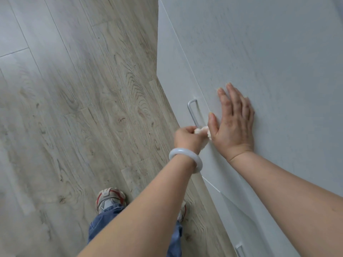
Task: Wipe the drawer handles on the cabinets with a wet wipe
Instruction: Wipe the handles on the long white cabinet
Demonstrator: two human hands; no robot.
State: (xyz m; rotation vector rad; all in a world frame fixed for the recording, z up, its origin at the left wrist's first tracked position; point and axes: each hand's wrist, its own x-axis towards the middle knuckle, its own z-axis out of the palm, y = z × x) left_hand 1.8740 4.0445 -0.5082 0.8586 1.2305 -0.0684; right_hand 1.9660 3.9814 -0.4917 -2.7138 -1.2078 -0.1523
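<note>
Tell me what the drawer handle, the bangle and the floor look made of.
Drawer handle: likely brushed metal, a thin silvery bar with dull sheen.
Bangle: jade or glass perhaps, milky and glossy.
Floor: wood-look planks, pale printed grain and knots; laminate or vinyl, unclear.

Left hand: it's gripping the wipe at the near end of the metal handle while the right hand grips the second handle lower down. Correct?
Not quite. In the head view the right hand lies flat and open on the cabinet front. The left hand does grip the wipe at the handle.
</note>
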